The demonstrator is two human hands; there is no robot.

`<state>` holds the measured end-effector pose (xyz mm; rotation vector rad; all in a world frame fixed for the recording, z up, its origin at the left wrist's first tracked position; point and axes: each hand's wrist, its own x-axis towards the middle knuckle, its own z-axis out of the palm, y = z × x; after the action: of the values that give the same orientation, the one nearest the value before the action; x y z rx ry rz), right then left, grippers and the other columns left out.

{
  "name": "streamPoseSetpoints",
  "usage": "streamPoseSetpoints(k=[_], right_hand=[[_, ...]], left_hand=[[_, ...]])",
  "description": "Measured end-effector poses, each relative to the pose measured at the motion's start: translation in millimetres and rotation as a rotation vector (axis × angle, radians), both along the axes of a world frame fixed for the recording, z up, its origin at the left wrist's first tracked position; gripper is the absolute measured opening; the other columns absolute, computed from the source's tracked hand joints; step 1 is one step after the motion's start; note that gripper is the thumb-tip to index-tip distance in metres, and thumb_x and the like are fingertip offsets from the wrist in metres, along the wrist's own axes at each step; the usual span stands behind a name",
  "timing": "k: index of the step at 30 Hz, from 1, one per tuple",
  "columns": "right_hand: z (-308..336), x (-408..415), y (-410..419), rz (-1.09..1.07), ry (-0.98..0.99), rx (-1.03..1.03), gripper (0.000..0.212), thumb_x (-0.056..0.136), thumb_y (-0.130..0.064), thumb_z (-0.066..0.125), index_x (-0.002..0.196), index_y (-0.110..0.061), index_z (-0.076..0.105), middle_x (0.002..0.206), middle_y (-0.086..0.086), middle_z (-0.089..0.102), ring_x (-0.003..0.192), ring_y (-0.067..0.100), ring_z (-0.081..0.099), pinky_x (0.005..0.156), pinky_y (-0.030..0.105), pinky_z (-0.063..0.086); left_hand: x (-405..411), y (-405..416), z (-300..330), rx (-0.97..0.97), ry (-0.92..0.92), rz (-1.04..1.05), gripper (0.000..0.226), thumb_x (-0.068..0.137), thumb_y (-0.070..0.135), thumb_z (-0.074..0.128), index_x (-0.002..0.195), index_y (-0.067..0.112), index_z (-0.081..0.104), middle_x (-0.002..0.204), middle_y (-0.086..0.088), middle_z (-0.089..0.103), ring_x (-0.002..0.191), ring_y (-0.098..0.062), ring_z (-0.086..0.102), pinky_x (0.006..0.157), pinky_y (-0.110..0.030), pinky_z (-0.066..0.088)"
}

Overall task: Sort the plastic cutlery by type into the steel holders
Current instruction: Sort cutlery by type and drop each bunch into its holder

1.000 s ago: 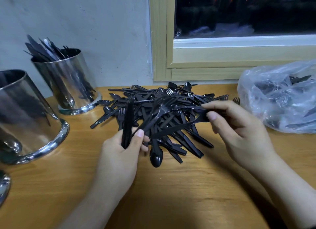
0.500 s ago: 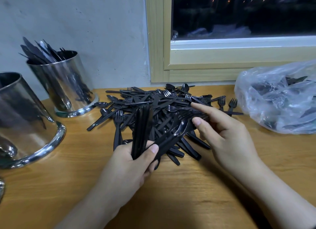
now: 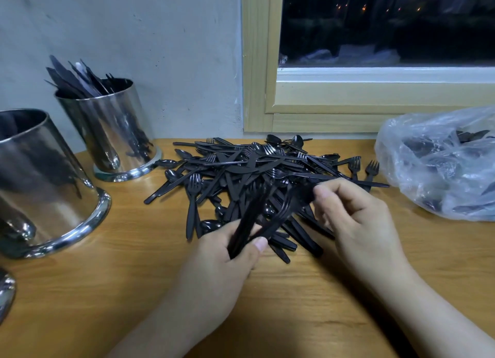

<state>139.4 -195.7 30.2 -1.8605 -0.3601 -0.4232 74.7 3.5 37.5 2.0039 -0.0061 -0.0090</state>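
Near-left steel holder [image 3: 45, 186], far-left holder of knives [image 3: 112, 127], mixed cutlery pile [image 3: 257, 175] mid-desk [image 3: 107, 290]. Left hand [image 3: 222, 266] fingers curled round a fork bundle [image 3: 249, 221]; right hand [image 3: 356, 221] pinches one fork's [image 3: 284, 213] head, feeding it in. Align handles before adding, keep tines one way.
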Motion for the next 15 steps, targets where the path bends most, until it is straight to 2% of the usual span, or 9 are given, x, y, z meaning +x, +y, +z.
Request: streamPoseSetpoints(k=[1, 3, 5, 7, 9, 10, 12, 15], right_hand=[[-1.4, 2.5, 0.8, -0.039, -0.009, -0.01, 0.023, 0.091, -0.046, 0.052, 0.078, -0.032, 0.065, 0.068, -0.008, 0.06, 0.063, 0.006, 0.054, 0.063, 0.017, 0.042], [-4.7, 8.9, 4.7, -0.103, 0.005, -0.098, 0.021, 0.095, -0.046, 0.052, 0.091, -0.033, 0.068, 0.077, -0.013, 0.064, 0.072, 0.008, 0.059, 0.067, 0.02, 0.046], [-7.8, 14.3, 15.0, -0.104, 0.034, -0.288, 0.016, 0.098, -0.039, 0.054, 0.106, -0.035, 0.068, 0.091, -0.02, 0.067, 0.087, 0.003, 0.06, 0.078, 0.021, 0.047], [-10.8, 16.8, 29.4, -0.068, 0.055, -0.462, 0.027, 0.1, -0.036, 0.053, 0.125, -0.035, 0.063, 0.113, -0.021, 0.066, 0.107, 0.001, 0.057, 0.092, 0.021, 0.043], [-11.5, 17.0, 41.5, -0.058, 0.076, -0.543, 0.032, 0.102, -0.038, 0.049, 0.132, -0.035, 0.06, 0.125, -0.014, 0.065, 0.12, 0.008, 0.055, 0.104, 0.034, 0.042], [-11.4, 17.4, 45.6, -0.06, 0.092, -0.554, 0.031, 0.103, -0.038, 0.048, 0.131, -0.034, 0.061, 0.124, -0.013, 0.065, 0.12, 0.01, 0.056, 0.105, 0.041, 0.042], [-12.1, 18.4, 49.6, -0.063, 0.133, -0.563, 0.027, 0.103, -0.039, 0.048, 0.122, -0.034, 0.066, 0.114, -0.015, 0.067, 0.112, 0.011, 0.059, 0.102, 0.046, 0.044], [-11.8, 17.8, 48.8, -0.083, 0.216, -0.512, 0.021, 0.102, -0.04, 0.051, 0.104, -0.034, 0.072, 0.093, -0.02, 0.067, 0.093, 0.008, 0.062, 0.097, 0.042, 0.047]], left_hand=[[0.6, 1.3, -1.3, -0.015, -0.024, 0.047, 0.032, 0.099, 0.041, 0.056, 0.071, 0.027, 0.061, 0.048, 0.011, 0.044, 0.044, -0.007, 0.038, 0.045, -0.015, 0.034], [3.7, 5.0, -4.5, -0.11, -0.074, 0.149, 0.035, 0.099, 0.041, 0.057, 0.072, 0.019, 0.061, 0.051, 0.005, 0.045, 0.047, -0.014, 0.041, 0.048, -0.026, 0.037], [7.5, 9.5, -7.0, -0.246, -0.109, 0.249, 0.029, 0.096, 0.041, 0.058, 0.078, 0.019, 0.065, 0.057, -0.008, 0.049, 0.051, -0.018, 0.041, 0.051, -0.035, 0.036], [9.9, 13.7, -9.7, -0.343, -0.123, 0.32, 0.023, 0.095, 0.038, 0.059, 0.083, 0.02, 0.066, 0.064, -0.014, 0.052, 0.053, -0.02, 0.04, 0.054, -0.038, 0.036], [11.0, 14.7, -10.9, -0.388, -0.137, 0.334, 0.019, 0.098, 0.034, 0.059, 0.086, 0.022, 0.067, 0.067, -0.013, 0.053, 0.054, -0.021, 0.038, 0.055, -0.039, 0.035], [11.6, 14.4, -11.7, -0.401, -0.139, 0.331, 0.018, 0.1, 0.031, 0.059, 0.086, 0.025, 0.066, 0.068, -0.012, 0.053, 0.054, -0.021, 0.038, 0.055, -0.039, 0.034], [12.4, 13.8, -13.7, -0.409, -0.129, 0.323, 0.022, 0.101, 0.029, 0.058, 0.08, 0.029, 0.066, 0.068, -0.011, 0.052, 0.055, -0.022, 0.037, 0.055, -0.04, 0.033], [12.3, 14.8, -15.7, -0.434, -0.11, 0.315, 0.021, 0.102, 0.027, 0.057, 0.082, 0.028, 0.065, 0.068, -0.01, 0.052, 0.055, -0.022, 0.037, 0.053, -0.039, 0.033]])
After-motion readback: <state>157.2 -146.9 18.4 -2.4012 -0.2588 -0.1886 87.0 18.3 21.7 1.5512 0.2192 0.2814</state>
